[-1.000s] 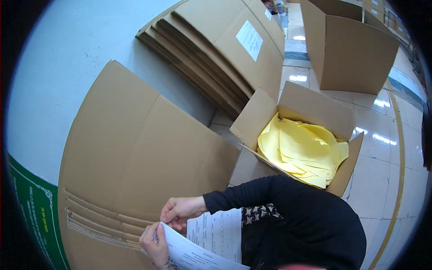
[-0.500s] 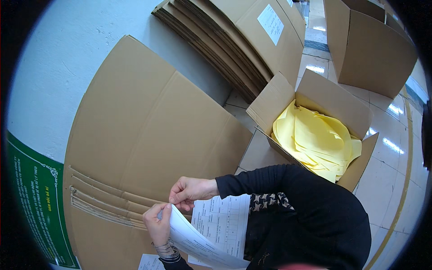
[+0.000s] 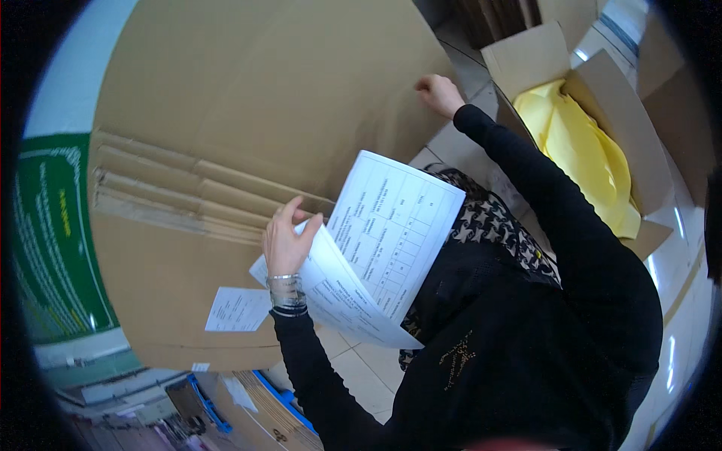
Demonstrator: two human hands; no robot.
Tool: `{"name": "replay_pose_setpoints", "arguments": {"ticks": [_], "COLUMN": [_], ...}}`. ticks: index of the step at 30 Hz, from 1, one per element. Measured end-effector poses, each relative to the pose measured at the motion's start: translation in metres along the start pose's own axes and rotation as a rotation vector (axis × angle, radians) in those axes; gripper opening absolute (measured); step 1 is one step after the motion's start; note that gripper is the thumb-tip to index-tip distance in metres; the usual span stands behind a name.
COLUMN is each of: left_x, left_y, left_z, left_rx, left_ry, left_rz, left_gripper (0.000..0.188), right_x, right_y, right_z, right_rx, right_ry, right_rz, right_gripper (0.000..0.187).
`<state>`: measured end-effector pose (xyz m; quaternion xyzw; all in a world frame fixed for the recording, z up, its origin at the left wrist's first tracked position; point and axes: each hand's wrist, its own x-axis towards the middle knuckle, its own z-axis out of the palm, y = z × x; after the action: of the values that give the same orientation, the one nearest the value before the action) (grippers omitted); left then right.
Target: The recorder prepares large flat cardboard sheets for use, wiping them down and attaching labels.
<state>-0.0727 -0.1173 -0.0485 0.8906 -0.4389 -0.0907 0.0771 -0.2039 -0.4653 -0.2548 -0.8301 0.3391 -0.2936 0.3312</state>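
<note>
My left hand (image 3: 283, 242) pinches printed white sheets (image 3: 402, 237) by their edge between thumb and fingers. The front sheet (image 3: 342, 289) curls over toward my lap, and a printed form lies fanned out behind it. Away from the paper, my right hand (image 3: 440, 95) is over the right edge of a large flattened cardboard box (image 3: 256, 83). Its fingers are curled together; whatever they may hold is hidden. On the lower part of the cardboard, beside my left wrist, is a small white printed label (image 3: 238, 309).
An open carton (image 3: 526, 56) with yellow sheets (image 3: 575, 143) inside stands on the tiled floor at the right. Another cardboard box (image 3: 681, 113) is beyond it. A green sign (image 3: 64, 240) hangs on the wall at left. Stacked cardboard (image 3: 271, 406) shows at the lower edge.
My right hand has left the sheets' corner and swung up and right over the cardboard edge. The left hand still pinches the sheets. The view has shifted, bringing the small label fully into sight.
</note>
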Motion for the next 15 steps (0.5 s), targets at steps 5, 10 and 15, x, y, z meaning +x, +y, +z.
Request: {"name": "replay_pose_setpoints", "arguments": {"ticks": [5, 10, 15], "left_x": [0.004, 0.004, 0.015], "left_y": [-0.031, -0.05, -0.036], "left_z": [0.074, 0.075, 0.087], "left_rx": [-0.06, -0.372, -0.702], "left_ry": [-0.152, -0.457, -0.438], "left_rz": [0.038, -0.142, -0.15], "left_gripper": [0.077, 0.055, 0.024], "right_x": [-0.125, -0.206, -0.273], "right_y": [0.211, 0.241, 0.285], "right_z": [0.045, 0.038, 0.041], "right_rx": [-0.621, -0.615, -0.868], "right_ry": [-0.731, -1.199, -0.856], "right_rz": [0.423, 0.39, -0.519], "right_gripper": [0.032, 0.048, 0.065]}}
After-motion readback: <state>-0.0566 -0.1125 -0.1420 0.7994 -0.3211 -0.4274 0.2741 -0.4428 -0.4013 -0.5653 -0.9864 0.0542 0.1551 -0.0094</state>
